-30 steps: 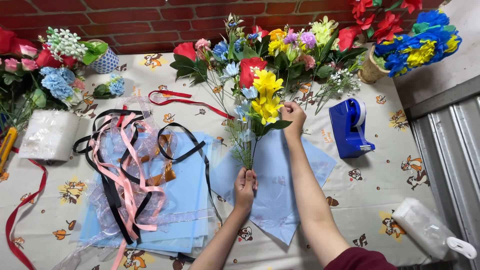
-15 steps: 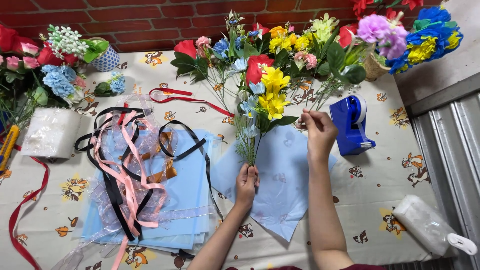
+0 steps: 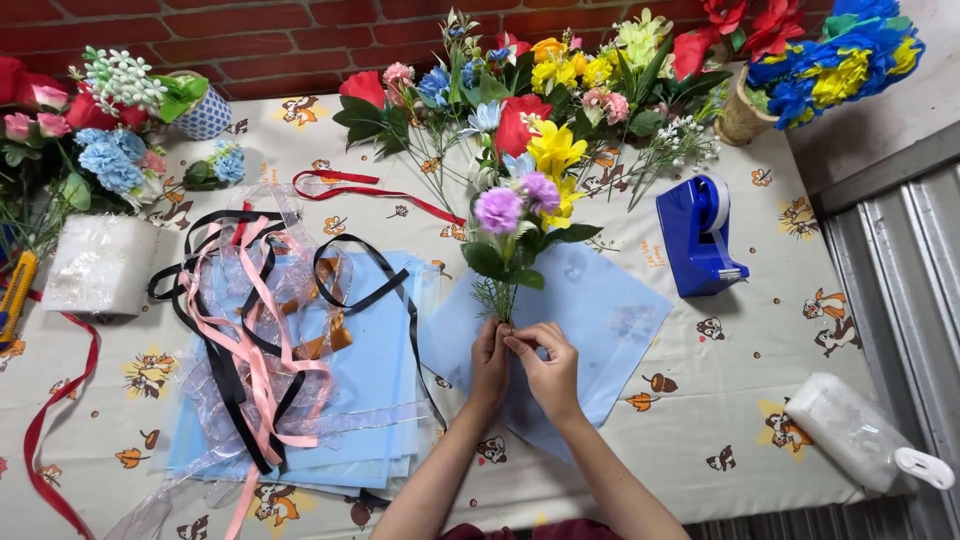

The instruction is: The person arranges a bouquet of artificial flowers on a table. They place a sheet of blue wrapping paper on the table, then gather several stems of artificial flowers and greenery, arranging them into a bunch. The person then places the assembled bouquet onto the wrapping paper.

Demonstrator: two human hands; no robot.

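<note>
1. Fingers (image 3: 522, 345) of right hand (image 3: 548, 372) and left hand (image 3: 489, 362): pinching bouquet stems (image 3: 501, 300), hands touching.
2. Bouquet: long axis toward 12 o'clock, blooms (image 3: 520, 195) above blue wrapping sheet (image 3: 610, 320).

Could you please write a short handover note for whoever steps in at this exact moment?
Left hand grips the bouquet stems near their base. Right hand pinches the same stems beside it. The bouquet holds purple flowers, yellow ones and greenery, upright over the pale blue wrapping sheet. Done: several stems bunched. Left: the bunch is unwrapped and untied; ribbons lie at left, blue tape dispenser at right, loose flowers at the table's far edge.
</note>
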